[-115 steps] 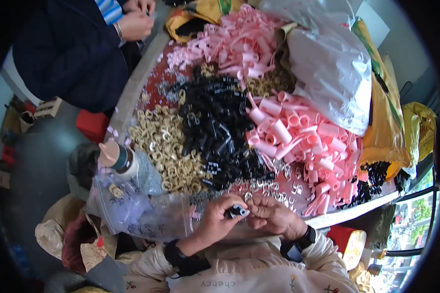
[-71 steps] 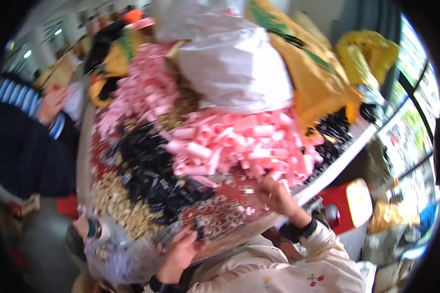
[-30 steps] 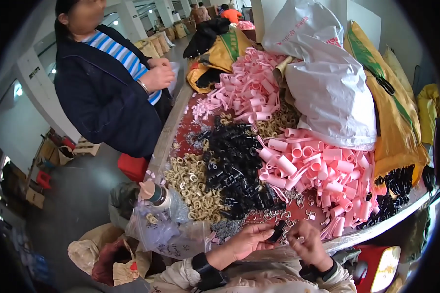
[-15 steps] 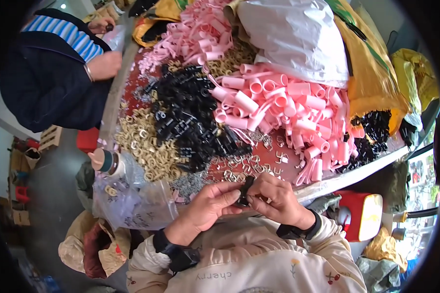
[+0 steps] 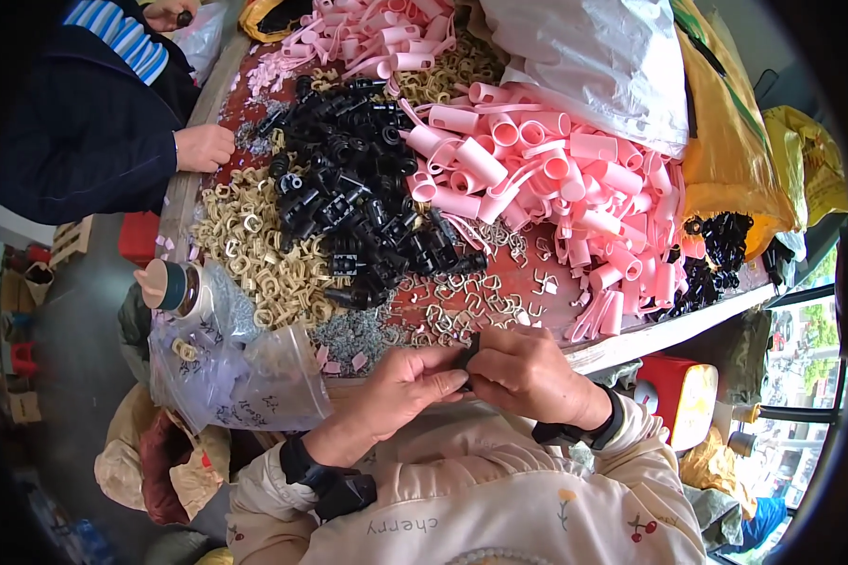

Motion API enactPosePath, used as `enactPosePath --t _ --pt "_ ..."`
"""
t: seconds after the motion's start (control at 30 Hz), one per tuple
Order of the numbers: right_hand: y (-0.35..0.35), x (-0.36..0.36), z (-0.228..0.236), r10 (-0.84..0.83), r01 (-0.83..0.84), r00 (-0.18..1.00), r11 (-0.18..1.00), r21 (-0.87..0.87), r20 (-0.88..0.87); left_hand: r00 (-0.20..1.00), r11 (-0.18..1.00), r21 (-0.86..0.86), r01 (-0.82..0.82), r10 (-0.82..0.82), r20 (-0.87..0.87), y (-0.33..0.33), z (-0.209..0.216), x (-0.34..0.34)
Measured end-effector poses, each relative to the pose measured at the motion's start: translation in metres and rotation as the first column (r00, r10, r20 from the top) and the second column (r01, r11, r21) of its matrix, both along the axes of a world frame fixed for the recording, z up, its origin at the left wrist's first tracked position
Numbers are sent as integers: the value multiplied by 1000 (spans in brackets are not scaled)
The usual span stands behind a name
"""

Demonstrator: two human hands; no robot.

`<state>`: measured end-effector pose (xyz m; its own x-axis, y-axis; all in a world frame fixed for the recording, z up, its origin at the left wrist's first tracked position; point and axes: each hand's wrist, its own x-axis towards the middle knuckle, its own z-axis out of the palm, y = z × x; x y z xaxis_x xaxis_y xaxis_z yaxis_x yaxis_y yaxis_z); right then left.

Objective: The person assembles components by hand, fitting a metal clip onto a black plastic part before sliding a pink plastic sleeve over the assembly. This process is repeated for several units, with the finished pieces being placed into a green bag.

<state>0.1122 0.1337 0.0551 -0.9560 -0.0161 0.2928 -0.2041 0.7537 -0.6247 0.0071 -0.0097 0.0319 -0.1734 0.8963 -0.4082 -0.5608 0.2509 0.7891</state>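
red tabletop [image 5: 556,315] carries a pink heap [image 5: 481,162] at one o'clock from the hands and a black heap [image 5: 349,202] at eleven. since half a second ago the right hand [image 5: 530,377] has closed further over the small black part [image 5: 470,347], fingers curled and pinching it; the left hand [image 5: 403,388] pinches it too, so both seem to work one piece. it sits between them, mostly hidden; its long axis seems to run one o'clock to seven, the visible end towards one.

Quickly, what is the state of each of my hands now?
Left hand: closed, holding a small black part.
Right hand: closed on the same part; anything else inside is hidden.
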Motion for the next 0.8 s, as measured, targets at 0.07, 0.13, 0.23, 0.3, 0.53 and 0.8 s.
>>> enactPosePath --t 0.07,0.13,0.23,0.3,0.53,0.8 --pt "1 0 3 34 -37 993 999 29 110 999 999 -8 38 -38 24 -1 -2 1" --pt "0 -2 0 2 -4 994 1000 19 111 998 999 -11 33 -32 59 1 -4 0" --pt "2 -4 -6 -50 51 992 999 -3 113 992 1000 -26 13 -9 128 4 -8 -5" --pt "11 -8 -9 1 31 994 954 -299 105 956 1000 -7 -25 26 291 5 -12 -10" --pt "81 -9 -57 -425 392 893 896 210 146 923 986 9 -168 154 354 4 -34 -30" --pt "102 -18 -97 -427 276 871 835 475 244 893 958 -42 -283 280 353 23 -50 -31"
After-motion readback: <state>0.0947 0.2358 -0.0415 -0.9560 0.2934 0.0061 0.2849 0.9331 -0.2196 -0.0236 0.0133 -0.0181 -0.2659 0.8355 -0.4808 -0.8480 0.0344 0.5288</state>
